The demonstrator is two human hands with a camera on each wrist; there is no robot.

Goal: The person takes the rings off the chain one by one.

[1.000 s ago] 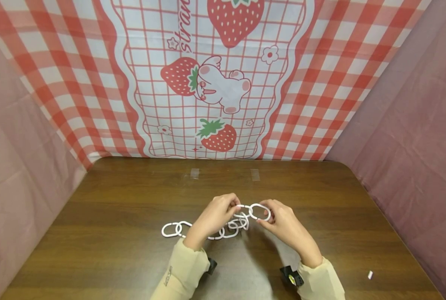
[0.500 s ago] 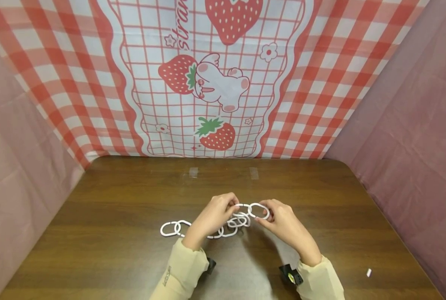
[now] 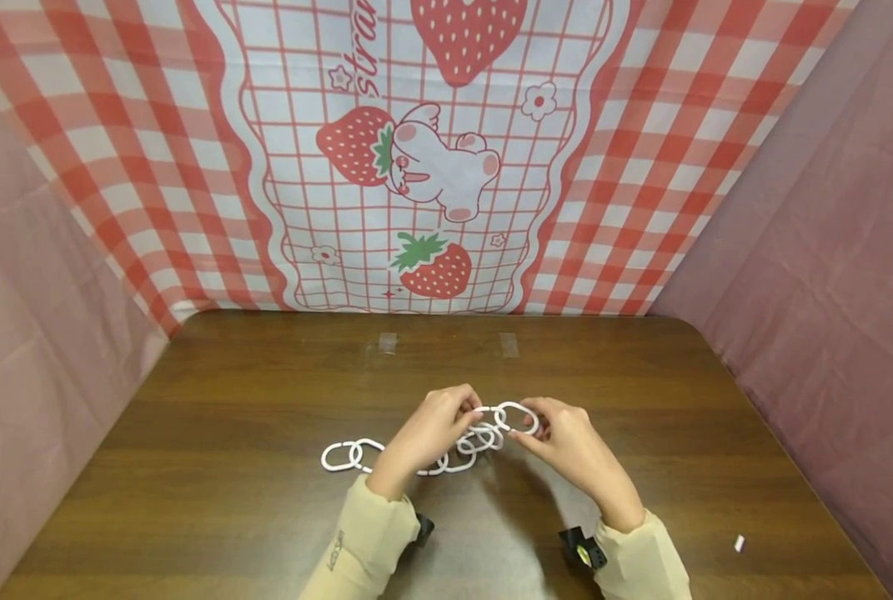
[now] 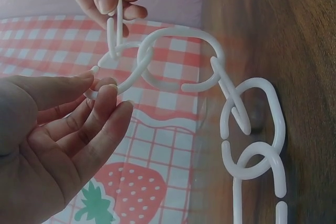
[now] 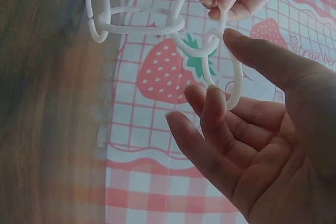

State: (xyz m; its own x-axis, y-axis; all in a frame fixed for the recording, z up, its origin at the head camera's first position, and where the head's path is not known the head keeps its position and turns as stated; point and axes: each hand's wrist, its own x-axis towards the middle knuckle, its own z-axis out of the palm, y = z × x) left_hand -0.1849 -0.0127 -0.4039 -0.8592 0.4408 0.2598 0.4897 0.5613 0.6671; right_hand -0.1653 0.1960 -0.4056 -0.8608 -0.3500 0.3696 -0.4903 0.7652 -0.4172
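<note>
A chain of white plastic links point(image 3: 480, 438) runs across the table under the left forearm, its far-left links point(image 3: 341, 457) lying flat. My left hand point(image 3: 437, 423) pinches one link point(image 4: 128, 85) near the chain's right end between thumb and fingertips. With thumb and fingers, my right hand point(image 3: 566, 429) holds the end link point(image 3: 519, 418), which hooks through the link in the left hand. Each link is an oval with a small gap in one side. Between the hands and the table, several links hang in the left wrist view, joined one through another.
The brown wooden table point(image 3: 213, 400) ends at a red-checked strawberry cloth point(image 3: 431, 167) behind it. A small white piece point(image 3: 739, 543) lies at the right front. Two strips of clear tape point(image 3: 388, 343) stick near the back edge. Pink curtains point(image 3: 806, 250) hang at both sides.
Both hands keep their grips at nearly the same place. The end link in the right hand has shifted and tilted slightly, and the hanging links have swung a little.
</note>
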